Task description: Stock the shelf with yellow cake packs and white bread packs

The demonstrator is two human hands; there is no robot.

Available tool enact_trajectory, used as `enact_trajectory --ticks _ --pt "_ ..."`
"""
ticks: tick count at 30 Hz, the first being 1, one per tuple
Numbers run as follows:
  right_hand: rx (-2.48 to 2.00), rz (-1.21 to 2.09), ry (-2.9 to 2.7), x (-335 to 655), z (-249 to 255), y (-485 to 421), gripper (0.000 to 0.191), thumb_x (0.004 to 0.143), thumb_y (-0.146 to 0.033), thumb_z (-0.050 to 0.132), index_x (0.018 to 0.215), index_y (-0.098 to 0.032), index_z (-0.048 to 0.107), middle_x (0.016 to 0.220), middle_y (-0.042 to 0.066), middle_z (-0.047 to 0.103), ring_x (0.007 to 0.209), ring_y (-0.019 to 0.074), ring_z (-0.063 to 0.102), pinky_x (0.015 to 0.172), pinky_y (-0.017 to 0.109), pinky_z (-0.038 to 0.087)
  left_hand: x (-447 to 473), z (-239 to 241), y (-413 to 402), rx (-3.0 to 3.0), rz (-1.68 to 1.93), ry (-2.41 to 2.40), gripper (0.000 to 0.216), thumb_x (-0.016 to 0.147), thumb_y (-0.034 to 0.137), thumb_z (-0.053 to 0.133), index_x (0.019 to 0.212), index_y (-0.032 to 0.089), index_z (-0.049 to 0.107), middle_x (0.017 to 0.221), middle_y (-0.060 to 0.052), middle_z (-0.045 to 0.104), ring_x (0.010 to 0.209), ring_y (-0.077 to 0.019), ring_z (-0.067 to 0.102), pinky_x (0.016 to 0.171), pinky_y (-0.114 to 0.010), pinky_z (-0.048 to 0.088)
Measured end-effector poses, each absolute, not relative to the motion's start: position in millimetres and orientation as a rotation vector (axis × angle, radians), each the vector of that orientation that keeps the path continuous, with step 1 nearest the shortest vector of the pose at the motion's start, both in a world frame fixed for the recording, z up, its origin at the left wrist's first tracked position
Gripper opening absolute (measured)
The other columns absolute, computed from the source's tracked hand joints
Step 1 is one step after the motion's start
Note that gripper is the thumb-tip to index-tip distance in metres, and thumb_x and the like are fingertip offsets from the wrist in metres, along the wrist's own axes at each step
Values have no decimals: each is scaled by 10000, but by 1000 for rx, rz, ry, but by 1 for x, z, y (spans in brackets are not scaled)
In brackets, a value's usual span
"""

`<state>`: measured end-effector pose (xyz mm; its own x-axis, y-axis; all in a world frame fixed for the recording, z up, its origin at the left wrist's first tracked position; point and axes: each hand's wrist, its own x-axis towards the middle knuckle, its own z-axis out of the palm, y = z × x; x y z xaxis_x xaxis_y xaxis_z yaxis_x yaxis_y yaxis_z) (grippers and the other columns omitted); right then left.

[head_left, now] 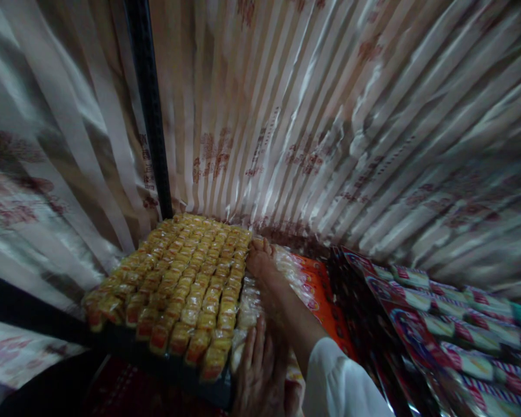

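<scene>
Rows of small yellow, clear-wrapped packets [186,272] stand closely packed in a block on a dark tray or base [125,341]. Along the block's right side runs a strip of whitish, clear-wrapped packets [249,304]. My right hand [261,258] reaches to the far right corner of the yellow block and rests against its side, fingers loosely extended. Nearer to me, my left hand [258,365] lies flat by the front right edge, over the whitish packets, its fingers straight. Neither hand visibly grips anything. Some fingertips are dim and blurred.
An orange printed package [323,295] lies to the right, beside dark reddish packs [364,324]. Farther right are rows of white and red wrapped goods [455,330]. Striped plastic sheeting [260,116] hangs behind, with a dark upright post [151,110] at its left.
</scene>
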<state>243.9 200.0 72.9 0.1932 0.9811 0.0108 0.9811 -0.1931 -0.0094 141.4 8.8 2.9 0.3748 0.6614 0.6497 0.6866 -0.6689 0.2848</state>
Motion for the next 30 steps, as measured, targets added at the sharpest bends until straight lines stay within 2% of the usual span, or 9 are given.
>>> enact_trajectory --ticks 7,12,16,20,25,27,30 --pt "-2374 -23 -2022 245 76 196 410 880 -219 341 1250 -199 516 1322 102 509 1234 265 377 1009 438 255 142 4 10 -2589 -1110 -1246 651 852 502 438 1412 180 362 1415 -101 428 1341 -286 318 1122 -387 211" --pt "-2363 -85 -2040 250 72 197 417 893 -217 327 1270 -177 501 1280 132 531 1194 264 419 992 407 267 140 6 13 -2584 -1084 -1179 663 853 499 415 1410 145 364 1423 -105 416 1351 -291 292 1137 -382 152" --pt "-2335 -109 -2085 257 70 193 381 891 -207 335 1196 -153 556 1233 141 561 1163 261 447 996 392 266 141 7 12 -2575 -1105 -1153 661 860 498 393 1409 129 366 1428 -112 408 1350 -296 289 1136 -384 147" --pt "-2338 -121 -2081 260 69 189 353 885 -216 356 1138 -144 591 1242 137 562 1179 266 439 1023 393 249 142 8 8 -2605 -1112 -1187 644 880 492 364 1416 135 350 1456 -103 365 1351 -291 286 1126 -388 178" --pt "-2323 -97 -2043 259 67 191 417 914 -265 328 1277 -159 504 1361 114 483 1303 276 331 1081 441 183 139 11 7 -2644 -1094 -1179 661 875 490 410 1426 135 325 1459 -112 356 1358 -296 275 1122 -383 181" --pt "-2266 -98 -2008 261 65 192 423 927 -294 319 1292 -170 493 1393 103 453 1339 271 286 1087 446 192 138 13 8 -2636 -1117 -1148 674 870 501 411 1420 119 336 1460 -115 353 1358 -305 269 1126 -384 165" --pt "-2069 -135 -1963 267 58 190 399 927 -274 316 1249 -177 530 1370 106 476 1328 240 319 1088 431 235 136 15 8 -2630 -1124 -1136 663 869 486 420 1407 103 358 1464 -119 344 1359 -316 263 1128 -393 150"
